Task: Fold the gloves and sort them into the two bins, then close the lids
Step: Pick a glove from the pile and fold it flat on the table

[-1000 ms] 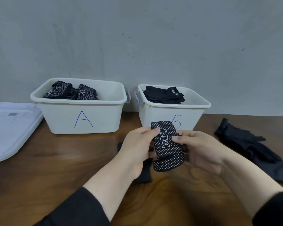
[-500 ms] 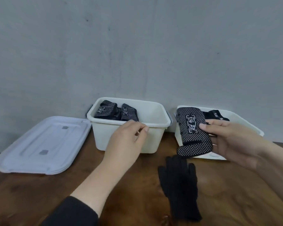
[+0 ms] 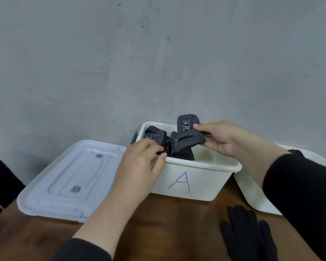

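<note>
My right hand (image 3: 223, 137) grips a folded black glove with white dots (image 3: 189, 131) and holds it over the open white bin marked A (image 3: 201, 178). Folded dotted gloves (image 3: 155, 137) lie in the bin's left half. My left hand (image 3: 139, 166) rests on the bin's near left rim, fingertips touching those gloves; whether it grips one I cannot tell. A plain black glove (image 3: 247, 234) lies flat on the wooden table in front of the bins. The second bin (image 3: 256, 196) shows only partly behind my right forearm.
A white lid (image 3: 68, 181) lies flat on the table left of bin A. A grey wall stands close behind the bins. A dark object (image 3: 0, 181) sits at the far left edge.
My right hand has carried the folded dotted glove leftward from in front of the second bin to above bin A. My left hand has reached the bin's rim and the gloves inside.
</note>
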A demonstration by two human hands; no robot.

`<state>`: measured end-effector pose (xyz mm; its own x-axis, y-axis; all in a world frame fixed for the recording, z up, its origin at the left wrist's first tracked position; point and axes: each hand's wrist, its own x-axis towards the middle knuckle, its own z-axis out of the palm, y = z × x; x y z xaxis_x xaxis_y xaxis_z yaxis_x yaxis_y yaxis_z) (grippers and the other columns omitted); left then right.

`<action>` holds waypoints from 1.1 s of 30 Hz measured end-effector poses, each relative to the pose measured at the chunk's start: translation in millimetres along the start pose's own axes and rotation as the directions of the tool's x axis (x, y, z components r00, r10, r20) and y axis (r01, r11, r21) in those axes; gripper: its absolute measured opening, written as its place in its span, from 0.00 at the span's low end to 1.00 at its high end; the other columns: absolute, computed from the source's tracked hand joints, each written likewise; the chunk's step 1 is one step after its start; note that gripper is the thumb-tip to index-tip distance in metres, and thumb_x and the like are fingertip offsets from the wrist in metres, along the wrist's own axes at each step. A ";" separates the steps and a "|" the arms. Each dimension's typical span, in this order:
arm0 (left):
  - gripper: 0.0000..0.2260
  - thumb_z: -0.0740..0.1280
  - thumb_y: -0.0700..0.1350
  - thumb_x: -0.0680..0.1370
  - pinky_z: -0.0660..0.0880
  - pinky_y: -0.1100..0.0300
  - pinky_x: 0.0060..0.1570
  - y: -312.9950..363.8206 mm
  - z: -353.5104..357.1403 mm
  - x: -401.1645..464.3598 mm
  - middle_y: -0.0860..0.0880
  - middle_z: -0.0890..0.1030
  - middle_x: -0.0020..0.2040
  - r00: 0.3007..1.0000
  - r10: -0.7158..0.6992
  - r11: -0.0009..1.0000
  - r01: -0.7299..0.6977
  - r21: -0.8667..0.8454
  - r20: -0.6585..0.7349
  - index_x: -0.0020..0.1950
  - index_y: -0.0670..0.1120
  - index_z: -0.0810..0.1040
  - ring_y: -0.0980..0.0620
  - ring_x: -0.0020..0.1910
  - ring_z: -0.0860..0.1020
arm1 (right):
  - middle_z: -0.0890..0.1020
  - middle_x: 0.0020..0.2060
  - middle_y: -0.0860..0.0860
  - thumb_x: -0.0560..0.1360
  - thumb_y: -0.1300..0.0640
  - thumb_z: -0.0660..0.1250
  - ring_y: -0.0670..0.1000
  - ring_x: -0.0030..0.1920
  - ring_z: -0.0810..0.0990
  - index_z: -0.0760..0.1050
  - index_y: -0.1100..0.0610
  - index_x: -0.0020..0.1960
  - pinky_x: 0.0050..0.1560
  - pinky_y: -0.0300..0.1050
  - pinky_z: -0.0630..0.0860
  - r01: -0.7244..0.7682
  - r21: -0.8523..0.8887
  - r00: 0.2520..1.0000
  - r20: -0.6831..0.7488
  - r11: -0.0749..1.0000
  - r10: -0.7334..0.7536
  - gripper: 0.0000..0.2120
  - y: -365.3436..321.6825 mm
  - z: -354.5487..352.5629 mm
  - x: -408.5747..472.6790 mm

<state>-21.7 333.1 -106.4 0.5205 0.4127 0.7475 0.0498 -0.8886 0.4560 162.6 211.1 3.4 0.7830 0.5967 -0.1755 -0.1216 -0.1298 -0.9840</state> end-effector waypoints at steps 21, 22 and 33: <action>0.14 0.59 0.51 0.80 0.65 0.54 0.68 4.7 6.3 2.2 0.54 0.79 0.46 0.999 0.036 0.999 -0.036 0.032 0.006 0.50 0.48 0.83 0.51 0.46 0.78 | 0.72 0.74 0.47 0.79 0.34 0.61 0.53 0.72 0.71 0.62 0.46 0.79 0.70 0.47 0.68 0.392 -0.919 0.917 0.394 -0.036 -0.071 0.33 26.2 10.8 45.8; 0.14 0.59 0.51 0.80 0.64 0.55 0.68 4.4 6.5 2.5 0.54 0.79 0.45 0.999 0.036 0.999 -0.037 0.028 0.010 0.49 0.48 0.83 0.51 0.46 0.78 | 0.70 0.75 0.47 0.79 0.35 0.61 0.52 0.73 0.69 0.61 0.46 0.80 0.71 0.46 0.66 0.392 -0.919 0.917 0.394 -0.045 -0.059 0.33 25.3 13.0 46.7; 0.12 0.61 0.49 0.81 0.64 0.52 0.71 7.4 4.0 -0.2 0.52 0.81 0.50 0.996 0.078 0.997 -0.078 0.011 -0.039 0.52 0.46 0.83 0.50 0.54 0.79 | 0.72 0.74 0.51 0.82 0.40 0.61 0.54 0.74 0.70 0.66 0.49 0.78 0.75 0.49 0.64 0.439 -0.897 0.877 0.416 0.049 -0.241 0.27 16.8 6.5 29.8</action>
<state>-18.1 325.7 -105.2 0.4892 0.3496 0.7990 0.0183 -0.9201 0.3913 180.0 231.8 -18.5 0.4623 0.8839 0.0708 0.8850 -0.4550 -0.0988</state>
